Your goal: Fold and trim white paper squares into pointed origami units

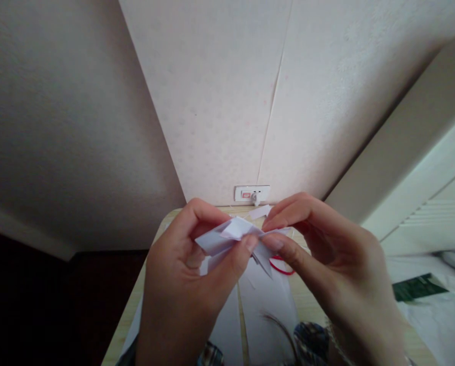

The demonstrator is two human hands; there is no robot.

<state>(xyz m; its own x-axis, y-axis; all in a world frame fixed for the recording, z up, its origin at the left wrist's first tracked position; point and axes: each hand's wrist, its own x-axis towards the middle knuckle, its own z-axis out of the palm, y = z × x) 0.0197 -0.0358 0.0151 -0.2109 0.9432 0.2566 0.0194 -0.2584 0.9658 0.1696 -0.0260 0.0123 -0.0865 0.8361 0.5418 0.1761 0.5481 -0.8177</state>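
A folded white paper piece point(214, 239) with several pointed flaps is held up between both hands, above the table. My left hand point(197, 269) is closed around its left side, the thumb pressing on the front near the middle. With thumb and fingertips, my right hand point(326, 254) pinches a flap on the right side of the same paper. Parts of the folds are hidden behind the fingers. White paper sheets point(265, 305) lie on the table below, and a red loop point(283, 265), perhaps a scissors handle, shows just under the right thumb.
The light wooden table point(130, 310) stands against a papered wall point(227, 101). A wall socket point(252, 193) with a white plug sits just above its back edge. At right are a white cabinet point(433, 203), a green packet point(420, 287) and a pair of glasses point(454, 260).
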